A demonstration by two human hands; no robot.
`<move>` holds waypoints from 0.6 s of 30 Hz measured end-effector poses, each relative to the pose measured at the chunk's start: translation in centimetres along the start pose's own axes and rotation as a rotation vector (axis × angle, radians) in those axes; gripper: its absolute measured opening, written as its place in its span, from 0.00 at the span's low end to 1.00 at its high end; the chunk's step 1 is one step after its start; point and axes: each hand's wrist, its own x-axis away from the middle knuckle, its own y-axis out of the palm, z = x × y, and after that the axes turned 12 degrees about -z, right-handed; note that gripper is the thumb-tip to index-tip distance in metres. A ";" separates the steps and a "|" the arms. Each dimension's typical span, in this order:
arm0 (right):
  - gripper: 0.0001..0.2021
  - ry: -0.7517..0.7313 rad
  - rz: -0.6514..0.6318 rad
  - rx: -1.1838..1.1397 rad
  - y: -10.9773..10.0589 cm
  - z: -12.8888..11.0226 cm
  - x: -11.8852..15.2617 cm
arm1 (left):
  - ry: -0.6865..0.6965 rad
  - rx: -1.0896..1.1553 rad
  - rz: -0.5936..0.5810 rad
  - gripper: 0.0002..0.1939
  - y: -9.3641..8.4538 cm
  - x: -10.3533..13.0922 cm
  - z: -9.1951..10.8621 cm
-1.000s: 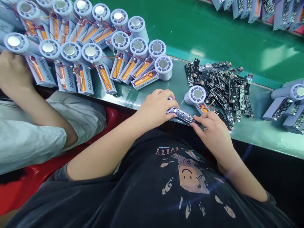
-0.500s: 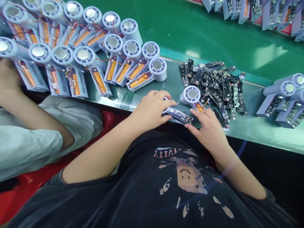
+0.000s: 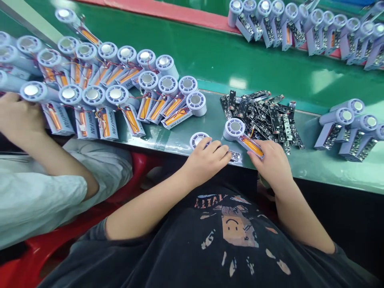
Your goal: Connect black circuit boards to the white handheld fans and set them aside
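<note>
The fan looked light, stiff and slightly slick, with thin wires that might tear, so the handle's plain sides seemed the best hold; it lay near the worktop's front edge, its handle end closed between the thumb and fingers of the right hand. Beside it, a second fan with a circuit board lay along that edge under the left hand's bent fingers, whose grip could not be told.

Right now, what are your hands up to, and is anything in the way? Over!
Left hand on lavender plastic circuit-board fan. Right hand gripping lavender plastic orange-battery fan. Black circuit-board pile close beside that second one.
</note>
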 end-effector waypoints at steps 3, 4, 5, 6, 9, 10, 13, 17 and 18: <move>0.15 -0.054 0.049 -0.118 -0.4 1.1 0.1 | 0.006 -0.033 0.052 0.11 0.8 -0.9 -1.0; 0.15 -0.060 0.068 -0.158 -0.5 1.4 0.2 | 0.006 -0.043 0.072 0.11 1.0 -1.1 -1.4; 0.15 -0.061 0.091 -0.192 -0.6 1.7 0.4 | 0.007 -0.053 0.092 0.11 1.3 -1.4 -1.7; 0.14 -0.059 0.118 -0.219 -0.6 2.0 0.7 | 0.007 -0.063 0.111 0.11 1.6 -1.8 -2.0; 0.13 -0.041 0.212 -0.268 -0.4 2.4 1.7 | -0.014 -0.085 0.147 0.11 2.3 -2.9 -2.5; 0.13 -0.044 0.232 -0.272 -0.3 2.5 2.1 | -0.034 -0.087 0.158 0.11 2.4 -3.2 -2.6; 0.13 -0.114 0.253 -0.235 -0.1 2.6 3.5 | -0.146 -0.039 0.220 0.12 1.8 -3.2 -2.7; 0.14 -0.320 0.156 -0.104 0.4 1.9 4.5 | -0.247 0.312 0.378 0.16 -0.7 -0.6 -2.3; 0.14 -0.355 0.120 -0.065 0.7 1.4 4.5 | -0.201 0.438 0.393 0.15 -1.2 0.3 -2.0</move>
